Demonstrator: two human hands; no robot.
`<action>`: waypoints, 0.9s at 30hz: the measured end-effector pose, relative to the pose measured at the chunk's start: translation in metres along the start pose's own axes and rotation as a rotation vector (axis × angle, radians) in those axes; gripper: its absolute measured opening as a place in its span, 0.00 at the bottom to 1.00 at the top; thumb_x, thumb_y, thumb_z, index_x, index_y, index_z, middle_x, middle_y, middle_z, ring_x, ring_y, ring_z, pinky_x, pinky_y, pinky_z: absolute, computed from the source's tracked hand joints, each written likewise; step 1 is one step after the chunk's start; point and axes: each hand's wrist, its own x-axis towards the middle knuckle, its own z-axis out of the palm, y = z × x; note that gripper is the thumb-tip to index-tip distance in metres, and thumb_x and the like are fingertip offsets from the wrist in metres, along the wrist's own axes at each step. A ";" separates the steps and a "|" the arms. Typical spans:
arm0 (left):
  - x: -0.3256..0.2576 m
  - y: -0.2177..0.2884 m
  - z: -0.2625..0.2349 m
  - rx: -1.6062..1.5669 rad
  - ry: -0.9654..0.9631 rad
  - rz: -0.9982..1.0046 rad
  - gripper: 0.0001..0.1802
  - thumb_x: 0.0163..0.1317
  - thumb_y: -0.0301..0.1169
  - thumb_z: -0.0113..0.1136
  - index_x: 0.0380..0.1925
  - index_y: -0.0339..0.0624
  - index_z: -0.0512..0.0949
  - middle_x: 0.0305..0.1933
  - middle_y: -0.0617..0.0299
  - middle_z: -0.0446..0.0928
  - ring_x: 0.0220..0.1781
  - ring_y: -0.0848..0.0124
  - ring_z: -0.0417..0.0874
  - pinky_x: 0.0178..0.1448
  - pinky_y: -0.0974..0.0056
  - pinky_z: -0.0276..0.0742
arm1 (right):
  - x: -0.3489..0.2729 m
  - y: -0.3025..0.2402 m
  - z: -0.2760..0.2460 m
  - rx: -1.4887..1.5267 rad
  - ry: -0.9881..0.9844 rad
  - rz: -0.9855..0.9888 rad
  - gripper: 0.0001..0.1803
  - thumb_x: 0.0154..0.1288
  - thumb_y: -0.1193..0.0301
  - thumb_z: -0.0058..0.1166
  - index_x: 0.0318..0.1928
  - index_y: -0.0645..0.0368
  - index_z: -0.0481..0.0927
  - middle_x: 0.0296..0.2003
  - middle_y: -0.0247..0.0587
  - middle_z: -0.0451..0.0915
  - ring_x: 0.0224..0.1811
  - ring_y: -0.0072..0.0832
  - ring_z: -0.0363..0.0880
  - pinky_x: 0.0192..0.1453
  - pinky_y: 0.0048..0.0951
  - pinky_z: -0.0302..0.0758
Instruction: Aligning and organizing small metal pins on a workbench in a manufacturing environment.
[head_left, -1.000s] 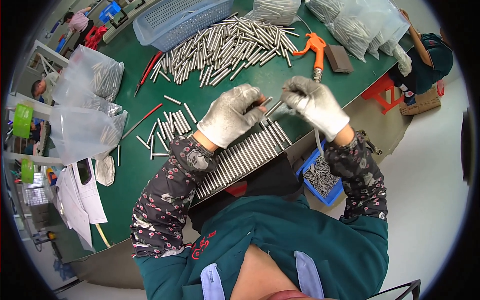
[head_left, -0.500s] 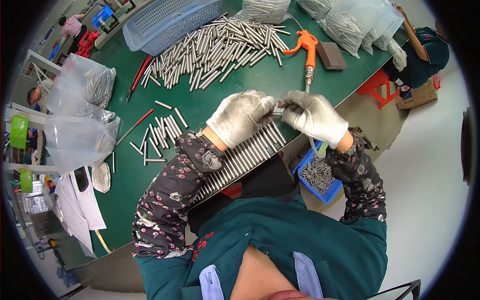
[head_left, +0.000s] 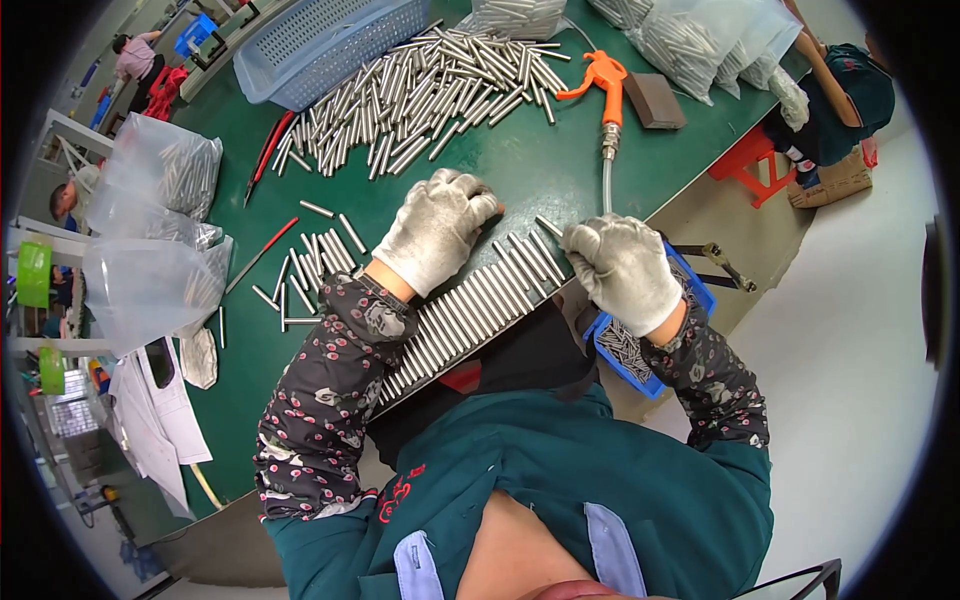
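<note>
My right hand (head_left: 625, 272), in a whitish work glove, is closed by the table's front edge, pinching the end of a short steel pin (head_left: 547, 226). My left hand (head_left: 432, 232), gloved too, hovers over the table with its fingers curled in; whatever they hold, if anything, is hidden. Between the hands and my body, a row of steel pins (head_left: 465, 318) lies side by side along the table edge. Several loose pins (head_left: 318, 262) are scattered left of my left hand. A large heap of similar pins (head_left: 425, 100) spreads beyond both hands.
At the back stand a blue perforated basket (head_left: 330, 50) and an orange air gun (head_left: 605, 85) beside a brown block (head_left: 657, 102). Red-handled pliers (head_left: 268, 155) lie left of the heap. A blue bin of small pins (head_left: 622, 350) sits below the edge. A person (head_left: 845, 95) sits far right.
My hands have moved apart from where they met. The right came down and right with a pin; the left drew back left. The view shifted slightly.
</note>
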 end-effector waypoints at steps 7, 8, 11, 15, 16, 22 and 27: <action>-0.002 0.004 0.000 -0.015 -0.057 -0.009 0.10 0.45 0.24 0.64 0.30 0.43 0.79 0.37 0.61 0.77 0.46 0.59 0.75 0.51 0.58 0.71 | 0.003 -0.009 -0.001 -0.049 -0.041 0.058 0.10 0.51 0.74 0.51 0.36 0.55 0.77 0.25 0.41 0.76 0.32 0.41 0.78 0.36 0.41 0.73; -0.001 0.006 -0.001 -0.022 -0.059 0.008 0.08 0.45 0.25 0.64 0.29 0.44 0.79 0.35 0.62 0.77 0.46 0.60 0.75 0.50 0.58 0.71 | 0.006 -0.012 0.001 -0.114 -0.030 0.093 0.10 0.52 0.74 0.50 0.37 0.55 0.77 0.26 0.41 0.76 0.32 0.41 0.78 0.36 0.40 0.74; 0.001 0.005 0.002 -0.037 -0.098 0.059 0.05 0.47 0.28 0.63 0.27 0.46 0.79 0.37 0.64 0.77 0.46 0.62 0.76 0.50 0.58 0.71 | 0.009 -0.015 0.005 -0.174 -0.128 0.064 0.12 0.51 0.75 0.49 0.39 0.54 0.77 0.28 0.41 0.77 0.34 0.40 0.79 0.37 0.39 0.75; -0.001 0.005 0.007 -0.076 -0.028 0.055 0.09 0.46 0.24 0.63 0.31 0.43 0.80 0.40 0.61 0.77 0.48 0.60 0.76 0.52 0.59 0.71 | 0.004 -0.011 0.002 -0.119 -0.140 0.061 0.12 0.50 0.75 0.50 0.37 0.55 0.78 0.30 0.42 0.77 0.36 0.41 0.79 0.38 0.40 0.75; -0.002 0.003 0.009 -0.061 0.080 0.046 0.11 0.47 0.24 0.63 0.33 0.43 0.80 0.43 0.61 0.77 0.49 0.59 0.75 0.52 0.60 0.71 | 0.004 -0.010 0.001 -0.105 -0.148 0.079 0.11 0.49 0.75 0.50 0.36 0.56 0.78 0.30 0.42 0.77 0.36 0.41 0.79 0.38 0.41 0.75; -0.008 0.010 0.010 -0.031 -0.033 0.133 0.20 0.46 0.22 0.62 0.44 0.45 0.81 0.46 0.60 0.76 0.51 0.60 0.74 0.54 0.58 0.71 | 0.003 -0.013 -0.006 -0.103 -0.182 0.082 0.10 0.49 0.75 0.50 0.35 0.56 0.78 0.29 0.43 0.76 0.36 0.42 0.78 0.38 0.41 0.75; -0.008 0.008 0.005 -0.083 0.002 0.053 0.19 0.45 0.22 0.64 0.41 0.44 0.81 0.46 0.59 0.76 0.52 0.59 0.74 0.54 0.58 0.71 | 0.003 -0.015 -0.009 -0.088 -0.197 0.092 0.10 0.49 0.75 0.50 0.35 0.56 0.78 0.29 0.43 0.76 0.36 0.42 0.77 0.39 0.41 0.75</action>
